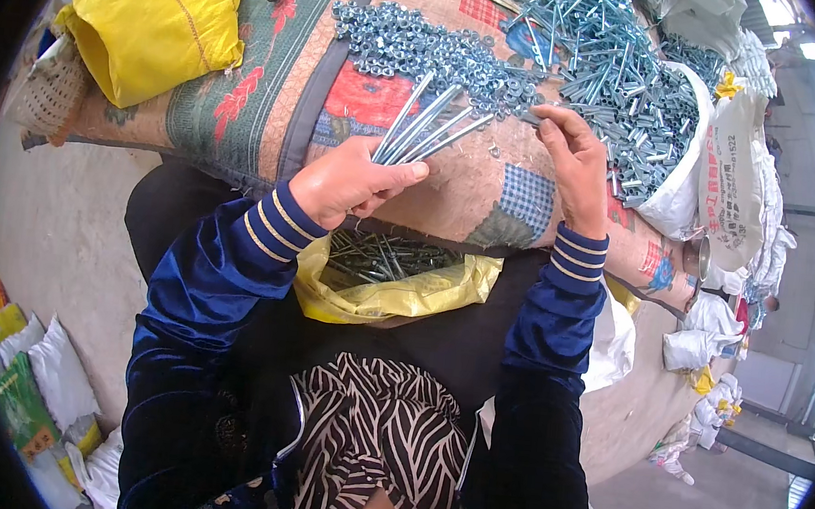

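My left hand is closed round several long, thin metal bolts, which fan out up and to the right. My right hand has thumb and fingers pinched together just right of them, at the near edge of the small parts; a small dark piece shows at its fingertips, too small to name. Beyond my hands lie a heap of shiny nuts and some flat washers. Short metal sleeves are piled right of my right hand, and a heap of loose long bolts lies farther back.
A patterned quilt covers the work surface. Below its near edge, a yellow woven sack in my lap holds many bolts. Another yellow sack lies at the far left. A white sack borders the sleeves; filled bags stand on the left floor.
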Demonstrator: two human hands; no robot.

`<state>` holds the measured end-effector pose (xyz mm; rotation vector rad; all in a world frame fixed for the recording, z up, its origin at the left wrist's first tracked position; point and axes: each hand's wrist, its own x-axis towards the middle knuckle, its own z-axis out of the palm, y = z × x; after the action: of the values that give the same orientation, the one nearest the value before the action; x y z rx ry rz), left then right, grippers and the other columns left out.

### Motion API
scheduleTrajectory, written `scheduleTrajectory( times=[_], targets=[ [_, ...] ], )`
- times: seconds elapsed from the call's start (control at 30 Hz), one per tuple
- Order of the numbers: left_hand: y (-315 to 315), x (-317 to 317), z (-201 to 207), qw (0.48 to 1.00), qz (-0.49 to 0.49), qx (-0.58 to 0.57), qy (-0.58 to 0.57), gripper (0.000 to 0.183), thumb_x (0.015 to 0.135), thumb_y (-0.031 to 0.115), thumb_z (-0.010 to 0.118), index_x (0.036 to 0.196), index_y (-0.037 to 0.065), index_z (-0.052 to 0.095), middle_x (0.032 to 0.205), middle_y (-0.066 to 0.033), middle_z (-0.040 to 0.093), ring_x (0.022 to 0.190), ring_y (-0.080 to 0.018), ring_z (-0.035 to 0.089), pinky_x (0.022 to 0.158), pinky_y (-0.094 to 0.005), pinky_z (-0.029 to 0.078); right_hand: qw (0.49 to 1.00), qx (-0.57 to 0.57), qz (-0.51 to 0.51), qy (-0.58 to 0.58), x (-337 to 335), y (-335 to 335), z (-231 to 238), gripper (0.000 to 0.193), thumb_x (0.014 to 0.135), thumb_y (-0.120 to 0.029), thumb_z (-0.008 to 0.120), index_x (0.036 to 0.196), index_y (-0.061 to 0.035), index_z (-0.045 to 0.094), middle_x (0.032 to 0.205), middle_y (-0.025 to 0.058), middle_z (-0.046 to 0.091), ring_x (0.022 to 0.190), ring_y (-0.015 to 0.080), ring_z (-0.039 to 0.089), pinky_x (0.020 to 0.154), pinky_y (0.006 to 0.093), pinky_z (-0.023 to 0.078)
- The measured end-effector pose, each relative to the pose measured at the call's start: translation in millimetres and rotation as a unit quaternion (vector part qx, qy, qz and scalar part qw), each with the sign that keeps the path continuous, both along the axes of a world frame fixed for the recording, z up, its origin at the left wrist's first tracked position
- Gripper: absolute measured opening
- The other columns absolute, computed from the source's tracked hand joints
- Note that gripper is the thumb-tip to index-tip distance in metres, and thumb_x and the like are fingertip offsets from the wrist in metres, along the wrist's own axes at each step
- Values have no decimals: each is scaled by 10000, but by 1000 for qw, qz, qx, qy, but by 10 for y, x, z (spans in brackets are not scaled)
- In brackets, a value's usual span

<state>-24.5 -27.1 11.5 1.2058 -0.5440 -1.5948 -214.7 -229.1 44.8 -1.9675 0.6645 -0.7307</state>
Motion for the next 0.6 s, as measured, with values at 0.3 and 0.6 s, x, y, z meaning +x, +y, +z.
scheduleTrajectory(
  times=[0.3, 0.6],
  targets=[
    [-9, -50, 23, 998, -35, -25, -42, 302, 905, 251, 621, 1096, 17, 620, 597, 79, 412, 462, -20, 344, 399, -190, 250, 980, 165, 85, -65, 111, 303, 120, 261, 878, -27, 609, 1134, 24, 585, 1043, 70, 627, 912, 122, 599, 828, 255, 485],
    [-24, -38, 23, 999, 8, -32, 30, 287, 941, 267, 565, 1126, 49, 593, 752, 17, 575, 542, -34, 488, 426, -165, 327, 941, 320, 29, -105, 74, 248, -38, 236, 858, -56, 653, 1076, 18, 598, 892, 62, 650, 754, 99, 610, 683, 217, 498]
  ],
)
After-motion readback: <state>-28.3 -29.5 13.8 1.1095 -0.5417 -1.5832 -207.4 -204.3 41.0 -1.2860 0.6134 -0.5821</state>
